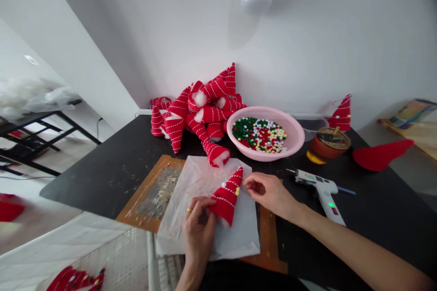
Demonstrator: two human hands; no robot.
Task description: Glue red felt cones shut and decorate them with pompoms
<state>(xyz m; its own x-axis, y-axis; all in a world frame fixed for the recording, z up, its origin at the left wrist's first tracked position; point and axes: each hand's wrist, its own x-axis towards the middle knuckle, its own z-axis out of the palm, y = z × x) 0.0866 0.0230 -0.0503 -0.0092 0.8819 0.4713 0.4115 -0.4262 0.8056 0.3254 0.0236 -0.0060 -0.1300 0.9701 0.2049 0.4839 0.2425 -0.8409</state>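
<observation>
The left hand (200,222) pinches the lower edge of a red striped cone (225,207), likely steadying it on the white sheet (244,238), which probably shields the wooden board (134,211) beneath. The right hand (265,188) curls its fingertips just beside the cone; I cannot tell whether they grip anything. Beyond, on the table (90,177), a pink basket (297,132) holds green, red, white and yellow pompoms (261,135), seemingly kept within reach.
</observation>
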